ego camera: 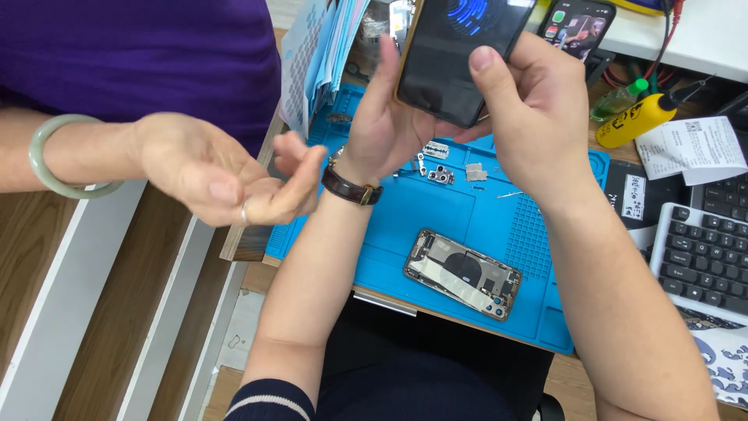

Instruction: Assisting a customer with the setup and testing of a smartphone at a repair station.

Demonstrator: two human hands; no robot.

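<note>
Both my hands hold up a phone screen panel, dark glass with a blue glow near its top. My left hand, with a brown watch at the wrist, grips its left edge. My right hand grips the right side, thumb pressed on the glass. Below them on the blue work mat lies an opened phone body with its insides showing. Small metal parts lie on the mat just under my hands.
Another person in a purple top holds an open hand out at the left, a green bangle on the wrist. A yellow bottle, a paper slip, a keyboard and a second phone sit at the right.
</note>
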